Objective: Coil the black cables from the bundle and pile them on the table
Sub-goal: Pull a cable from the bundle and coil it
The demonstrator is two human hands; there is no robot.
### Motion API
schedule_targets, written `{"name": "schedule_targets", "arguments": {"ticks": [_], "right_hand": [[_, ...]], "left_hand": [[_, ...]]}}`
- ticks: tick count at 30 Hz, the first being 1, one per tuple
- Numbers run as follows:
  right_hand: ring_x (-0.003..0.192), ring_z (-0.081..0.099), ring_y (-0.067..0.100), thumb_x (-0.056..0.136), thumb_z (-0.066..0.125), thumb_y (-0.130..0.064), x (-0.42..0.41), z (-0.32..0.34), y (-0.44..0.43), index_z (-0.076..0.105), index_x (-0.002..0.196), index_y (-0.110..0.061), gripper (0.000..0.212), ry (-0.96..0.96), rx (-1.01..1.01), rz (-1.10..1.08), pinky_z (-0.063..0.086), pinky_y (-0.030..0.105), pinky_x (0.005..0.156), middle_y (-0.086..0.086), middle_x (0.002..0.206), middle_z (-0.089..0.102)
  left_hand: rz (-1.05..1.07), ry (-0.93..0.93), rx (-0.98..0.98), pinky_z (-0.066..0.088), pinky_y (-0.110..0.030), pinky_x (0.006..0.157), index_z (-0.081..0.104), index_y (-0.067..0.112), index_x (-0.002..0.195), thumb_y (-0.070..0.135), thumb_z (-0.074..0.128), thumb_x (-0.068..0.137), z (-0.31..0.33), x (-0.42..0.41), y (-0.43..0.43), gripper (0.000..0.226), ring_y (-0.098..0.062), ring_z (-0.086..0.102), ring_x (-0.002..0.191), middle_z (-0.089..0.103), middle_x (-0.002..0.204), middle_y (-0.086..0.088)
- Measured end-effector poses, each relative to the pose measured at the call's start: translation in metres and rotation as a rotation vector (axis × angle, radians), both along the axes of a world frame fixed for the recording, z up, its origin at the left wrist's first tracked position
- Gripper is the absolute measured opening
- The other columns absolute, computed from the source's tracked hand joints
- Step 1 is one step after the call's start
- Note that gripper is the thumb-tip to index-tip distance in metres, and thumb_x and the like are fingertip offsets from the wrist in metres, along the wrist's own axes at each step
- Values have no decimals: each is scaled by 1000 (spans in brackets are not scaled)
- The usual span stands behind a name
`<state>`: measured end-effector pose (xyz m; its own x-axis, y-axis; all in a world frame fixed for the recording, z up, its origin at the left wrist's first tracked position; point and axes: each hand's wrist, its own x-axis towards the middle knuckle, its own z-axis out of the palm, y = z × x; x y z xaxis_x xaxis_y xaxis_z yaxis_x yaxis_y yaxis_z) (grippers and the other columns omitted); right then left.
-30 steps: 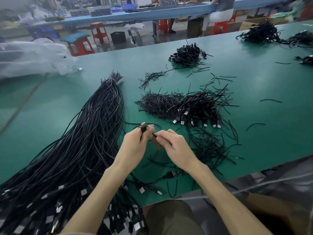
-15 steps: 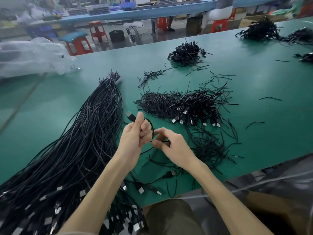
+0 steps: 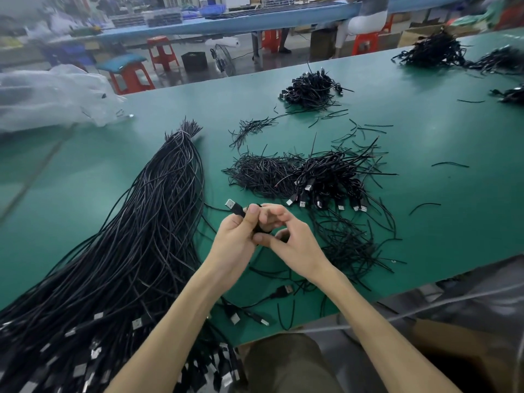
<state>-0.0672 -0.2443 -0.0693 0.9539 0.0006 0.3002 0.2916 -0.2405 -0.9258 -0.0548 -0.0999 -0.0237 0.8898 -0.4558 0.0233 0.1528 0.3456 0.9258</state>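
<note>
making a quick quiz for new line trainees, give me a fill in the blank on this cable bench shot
1. The table top is ____ in colour.
2. The long uncoiled bundle lies on the ____ side of both hands.
3. The left hand and right hand hold one cable; its silver plug pokes out of the ____ one.
Missing words: green; left; left.

Cable bundle (image 3: pixel 119 251) left on table (image 3: pixel 439 222), coiled pile (image 3: pixel 320 177) right, hands between, nearer the front edge
</note>
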Motion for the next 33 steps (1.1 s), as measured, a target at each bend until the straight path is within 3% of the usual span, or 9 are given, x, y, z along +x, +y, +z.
{"name": "schedule_targets", "arguments": {"ticks": [4, 8, 12, 15, 18, 20, 23, 28, 33], "right_hand": [[99, 66, 11, 86, 83, -24, -2, 0, 0, 65, 130, -23, 48, -5, -32, -35, 54, 30, 74, -11, 114, 71], [89, 60, 9, 88, 80, -29, -1, -1, 2, 65, 130, -24, 44, -69, -214, -12, 46, 16, 75, -8, 98, 64], [84, 55, 3, 85, 82, -29, -1, -1, 2, 63, 134, -20, 53, -37, -263, -55, 41, 14, 77, -13, 93, 57], [87, 55, 2, 85, 82, -25, -1, -2, 2, 62, 137, -18, 56, -18, -297, -47, 41, 15, 80, -16, 97, 58], [89, 49, 2, 89, 78, -23, -2, -3, 3, 60, 139, -16, 53, -16, -388, -26, 41, 20, 85, -24, 96, 52], [95, 48, 3, 92, 73, -17, -3, -2, 4, 61, 138, -14, 48, -52, -450, -6, 45, 27, 89, -23, 95, 49], [98, 47, 9, 95, 68, -10, -7, 0, 6, 64, 132, -9, 38, -141, -561, 16, 48, 37, 89, -14, 98, 49], [93, 50, 25, 99, 61, -8, -14, 6, 8, 70, 117, -6, 20, -205, -691, -2, 49, 44, 84, 3, 99, 58], [94, 51, 28, 93, 59, 8, -18, 9, 11, 69, 114, -3, 26, -273, -818, -4, 51, 45, 81, 7, 101, 59]], "left_hand": [[-111, -63, 171, 53, -38, 102, 64, -9, 108, 13, 42, 107, 5, 9, 22, 31, -33, 65, 122, 69, 123, -22], [-102, -180, 478, 54, -41, 103, 64, -16, 112, 9, 47, 107, 14, 13, 34, 30, -35, 67, 116, 70, 119, -28], [90, -364, 810, 54, -40, 71, 73, -7, 101, 19, 66, 99, 10, 16, 37, 27, -32, 61, 72, 69, 93, -30], [162, -242, 722, 51, -33, 60, 77, 5, 97, 16, 79, 88, 10, 16, 44, 14, -15, 61, 58, 75, 76, -11], [174, -180, 702, 58, -30, 58, 64, 5, 105, 12, 88, 77, 13, 19, 50, 37, -19, 67, 55, 75, 71, -16], [113, -268, 774, 61, -31, 66, 64, 11, 108, 13, 90, 75, 18, 23, 55, 42, -23, 71, 58, 75, 73, -17], [-1, -443, 947, 60, -31, 74, 76, 20, 101, 18, 88, 79, 22, 26, 58, 25, -22, 74, 63, 75, 70, -7], [-83, -532, 1112, 61, -30, 67, 80, 25, 96, 29, 79, 89, 24, 27, 55, 8, -13, 69, 57, 73, 63, 1], [-266, -575, 1317, 58, -26, 66, 79, 26, 92, 50, 71, 91, 33, 34, 58, 25, -11, 69, 62, 73, 65, 5]]}}
